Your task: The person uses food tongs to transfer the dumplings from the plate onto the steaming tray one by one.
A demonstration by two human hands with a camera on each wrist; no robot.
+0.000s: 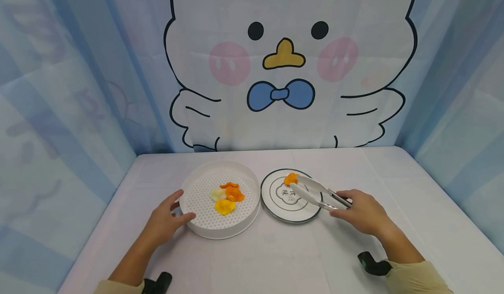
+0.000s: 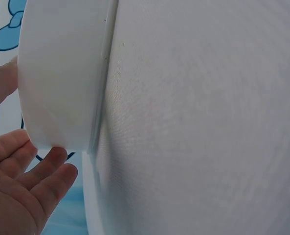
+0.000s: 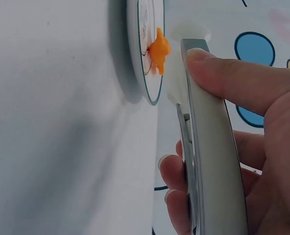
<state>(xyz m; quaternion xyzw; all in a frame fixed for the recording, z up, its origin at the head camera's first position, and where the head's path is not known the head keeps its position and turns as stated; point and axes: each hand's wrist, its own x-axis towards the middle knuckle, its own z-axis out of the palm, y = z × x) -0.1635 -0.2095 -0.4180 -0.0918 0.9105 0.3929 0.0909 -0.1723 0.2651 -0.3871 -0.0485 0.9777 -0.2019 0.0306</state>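
My right hand (image 1: 364, 211) grips a pair of metal tongs (image 1: 338, 200) with pale tips, thumb on one arm and fingers on the other. The tips are spread and reach over a round white plate (image 1: 271, 197) with a dark rim. A small crinkled orange piece (image 1: 290, 179) lies on that plate beside the tips. To the left stands a round white perforated tray (image 1: 201, 197) with several orange, yellow and pale pieces (image 1: 225, 206) on it. My left hand (image 1: 163, 219) rests spread against its left edge; in the left wrist view the fingertips (image 2: 59, 152) touch the side wall.
A white cloth covers the table (image 1: 252, 267). Behind it hangs a curtain (image 1: 287, 123) printed with a cartoon animal in a blue bow tie, and blue patterned cloth (image 1: 71, 110) closes the sides. The plate sits right next to the tray.
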